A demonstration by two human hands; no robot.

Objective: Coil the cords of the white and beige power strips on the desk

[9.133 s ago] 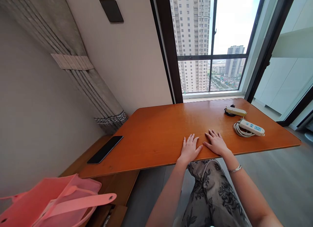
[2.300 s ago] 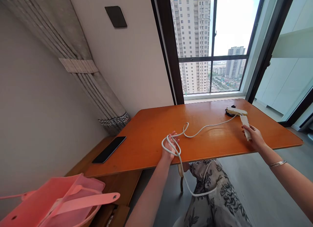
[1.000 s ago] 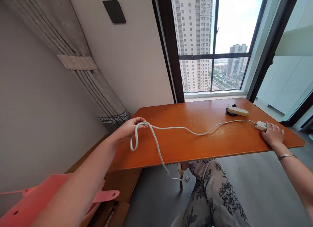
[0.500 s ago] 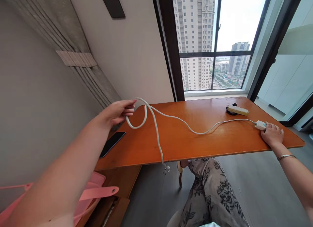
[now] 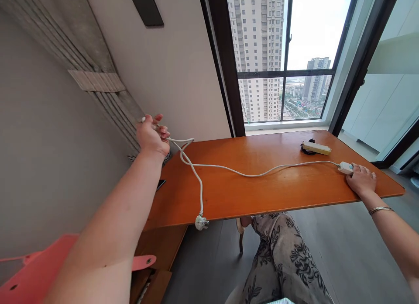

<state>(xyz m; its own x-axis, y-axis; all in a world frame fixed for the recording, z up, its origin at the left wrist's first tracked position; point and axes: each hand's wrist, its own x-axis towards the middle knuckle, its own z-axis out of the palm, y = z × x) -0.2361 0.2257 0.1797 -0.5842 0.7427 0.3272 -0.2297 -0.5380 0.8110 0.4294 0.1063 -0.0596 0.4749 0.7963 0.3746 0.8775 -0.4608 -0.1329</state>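
Observation:
Raised above the table's left end, my left hand [image 5: 153, 133] is closed around the white power cord [image 5: 225, 167], its fingers curled with the palm turned up. From there the cord makes a loose loop, and one end hangs down to a plug [image 5: 200, 222] with metal prongs at the table's front edge. The longer stretch runs right across the wooden tabletop to a white power strip [image 5: 345, 167]. My right hand [image 5: 362, 179] is closed over that strip and covers most of it.
Behind my right hand lies a cream-coloured power strip [image 5: 316, 147] with a black cord. A dark phone [image 5: 160, 184] peeks out beside my left forearm. A pink bag [image 5: 39, 269] stands at lower left. The window [image 5: 284, 72] is beyond the wooden table [image 5: 262, 195].
My left hand has moved up and to the left, turning palm up and pulling the cord along. The loop has shifted, and the plug has swung left. My right hand stays put.

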